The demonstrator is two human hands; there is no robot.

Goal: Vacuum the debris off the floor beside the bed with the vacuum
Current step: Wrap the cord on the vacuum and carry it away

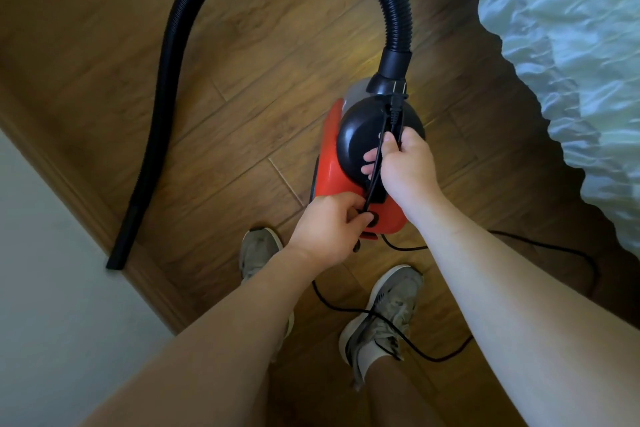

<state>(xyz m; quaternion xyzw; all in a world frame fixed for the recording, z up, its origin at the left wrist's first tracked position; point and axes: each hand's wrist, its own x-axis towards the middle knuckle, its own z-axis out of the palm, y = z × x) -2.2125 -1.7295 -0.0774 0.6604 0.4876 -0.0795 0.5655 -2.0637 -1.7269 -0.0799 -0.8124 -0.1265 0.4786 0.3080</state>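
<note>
Left hand (325, 229): nearest the lens; its fingers pinch the black cord (429, 359) where it crosses the rear of the vacuum.
Right hand (405, 166): fingers (370, 159) curled round the black handle (396, 126) on top, with a run of cord caught under them.
Vacuum (332, 163): small red-and-black canister, low over the wooden floor (242, 97), between the shoes (384, 308) and the bed (571, 45); I cannot tell if it touches down.
Hose (180, 31): ribbed, arching from the front and dropping left; its nozzle (119, 253) lies by the wall.
Handling: probably light with a hard shell, a one-hand carry by the handle. The hose looks floppy, so take it near the stiff nozzle.
Risk: loose cord loops over one shoe.
Debris: none I can make out.
</note>
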